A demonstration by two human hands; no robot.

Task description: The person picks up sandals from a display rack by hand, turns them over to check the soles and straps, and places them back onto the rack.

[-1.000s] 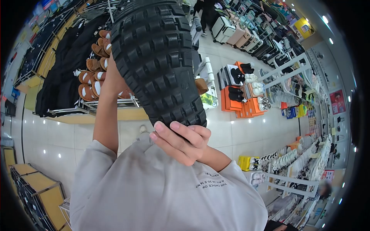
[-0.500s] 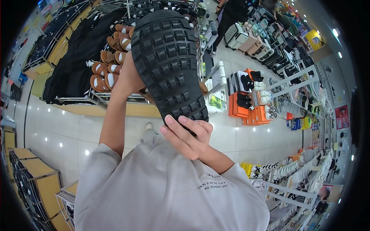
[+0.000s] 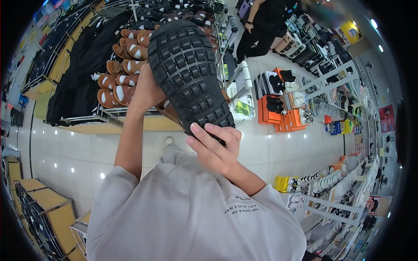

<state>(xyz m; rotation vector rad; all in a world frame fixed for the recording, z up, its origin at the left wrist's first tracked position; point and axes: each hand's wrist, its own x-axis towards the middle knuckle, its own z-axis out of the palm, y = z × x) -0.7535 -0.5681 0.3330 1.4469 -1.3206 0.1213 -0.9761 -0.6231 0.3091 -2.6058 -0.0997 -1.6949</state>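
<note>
A shoe with a black lugged sole (image 3: 187, 71) is held up in front of my chest, its underside facing the camera. My right hand (image 3: 217, 145) grips the narrow lower end, with fingers across the sole's edge. At the wider part, my left hand (image 3: 150, 89) holds the left side; its fingertips are hidden behind the shoe. A bit of brown upper shows along the sole's lower left edge. Brown sandals (image 3: 123, 94) lie in rows on a display table beyond my left hand.
Black clothing (image 3: 82, 65) lies on the table at the left. Orange shoe boxes (image 3: 269, 116) stand on the floor at the right, near suitcases (image 3: 292, 47). A person in black (image 3: 261, 28) stands at the top. Shoe racks (image 3: 331, 209) line the lower right.
The shoe has moved away from the camera, showing more of the sandals behind it. Both hands have kept their hold. The person in black shows more fully.
</note>
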